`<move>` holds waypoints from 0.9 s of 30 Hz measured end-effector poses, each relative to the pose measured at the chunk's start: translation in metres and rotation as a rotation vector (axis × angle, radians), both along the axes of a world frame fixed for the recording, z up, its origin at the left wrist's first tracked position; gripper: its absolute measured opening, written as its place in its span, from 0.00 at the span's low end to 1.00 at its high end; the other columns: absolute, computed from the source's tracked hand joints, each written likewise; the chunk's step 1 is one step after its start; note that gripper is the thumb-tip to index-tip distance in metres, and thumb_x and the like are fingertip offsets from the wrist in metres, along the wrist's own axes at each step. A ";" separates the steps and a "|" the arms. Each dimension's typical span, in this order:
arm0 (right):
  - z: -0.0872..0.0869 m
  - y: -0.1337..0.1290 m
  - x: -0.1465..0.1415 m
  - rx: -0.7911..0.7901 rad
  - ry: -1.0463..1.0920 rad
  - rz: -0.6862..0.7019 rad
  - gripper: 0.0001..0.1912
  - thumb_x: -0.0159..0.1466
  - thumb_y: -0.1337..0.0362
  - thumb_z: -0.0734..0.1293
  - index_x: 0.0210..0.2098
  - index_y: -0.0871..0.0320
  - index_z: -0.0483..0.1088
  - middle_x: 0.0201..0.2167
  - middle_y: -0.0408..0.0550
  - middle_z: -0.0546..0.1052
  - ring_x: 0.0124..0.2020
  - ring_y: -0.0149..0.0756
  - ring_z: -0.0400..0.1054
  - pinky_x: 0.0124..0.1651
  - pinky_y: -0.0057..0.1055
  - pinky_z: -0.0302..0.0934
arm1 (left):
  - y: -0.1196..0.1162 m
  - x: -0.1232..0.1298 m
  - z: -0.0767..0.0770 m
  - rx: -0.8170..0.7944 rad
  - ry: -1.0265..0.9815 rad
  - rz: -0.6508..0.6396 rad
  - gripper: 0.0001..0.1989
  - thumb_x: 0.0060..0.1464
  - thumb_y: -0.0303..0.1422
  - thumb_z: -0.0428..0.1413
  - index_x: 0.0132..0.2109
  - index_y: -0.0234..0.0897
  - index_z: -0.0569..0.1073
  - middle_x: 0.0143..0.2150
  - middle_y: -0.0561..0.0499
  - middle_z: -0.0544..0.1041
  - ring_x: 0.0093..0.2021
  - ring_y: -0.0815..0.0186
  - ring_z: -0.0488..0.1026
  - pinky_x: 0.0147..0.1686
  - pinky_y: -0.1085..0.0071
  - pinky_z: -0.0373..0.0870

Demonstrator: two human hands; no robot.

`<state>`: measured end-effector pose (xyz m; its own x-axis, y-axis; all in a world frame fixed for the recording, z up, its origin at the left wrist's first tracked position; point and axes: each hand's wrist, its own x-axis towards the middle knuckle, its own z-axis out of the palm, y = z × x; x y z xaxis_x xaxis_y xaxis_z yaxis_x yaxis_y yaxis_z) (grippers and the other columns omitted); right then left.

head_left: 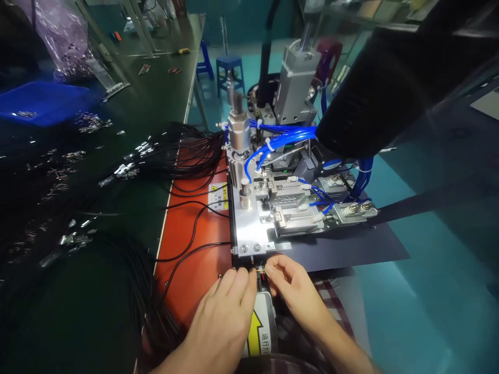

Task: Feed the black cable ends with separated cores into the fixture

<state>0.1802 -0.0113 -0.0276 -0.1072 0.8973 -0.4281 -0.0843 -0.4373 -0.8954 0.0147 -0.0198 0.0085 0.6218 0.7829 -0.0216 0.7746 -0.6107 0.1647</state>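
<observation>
At the front edge of a machine with metal cylinders and blue air hoses, my two hands meet. My right hand pinches a small metallic connector piece between thumb and fingertips; a thin red wire shows just below it. Close on its left is my left hand, back upward, fingers bent and pressed together, with the index fingertip beside the connector. Whatever the left fingers grip is hidden beneath them. Under the hands lies a white label with a yellow arrow.
Black cables with metal ends run across the orange machine top to the dark green table on the left. A blue tray holds small metal parts. A thick black tube hangs at upper right. Blue stools stand behind.
</observation>
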 end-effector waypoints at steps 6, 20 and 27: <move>0.000 -0.004 -0.001 0.018 0.020 -0.063 0.15 0.60 0.53 0.65 0.26 0.57 0.64 0.20 0.37 0.62 0.20 0.29 0.57 0.24 0.26 0.54 | -0.013 0.000 -0.015 0.031 -0.078 0.018 0.31 0.46 0.17 0.43 0.59 0.28 0.58 0.53 0.38 0.67 0.51 0.52 0.64 0.48 0.56 0.69; 0.007 -0.021 -0.008 0.267 -0.490 -0.087 0.10 0.61 0.60 0.63 0.26 0.57 0.68 0.22 0.43 0.68 0.24 0.34 0.60 0.28 0.30 0.55 | -0.011 0.000 -0.015 0.021 -0.096 0.014 0.24 0.51 0.18 0.44 0.56 0.23 0.63 0.52 0.36 0.71 0.50 0.51 0.68 0.46 0.54 0.71; 0.003 -0.010 0.000 0.085 -0.191 -0.016 0.11 0.61 0.58 0.64 0.26 0.57 0.65 0.18 0.37 0.59 0.19 0.28 0.52 0.22 0.25 0.48 | -0.010 0.000 -0.017 0.073 -0.095 0.002 0.24 0.51 0.18 0.44 0.56 0.22 0.63 0.52 0.35 0.72 0.50 0.50 0.68 0.46 0.54 0.71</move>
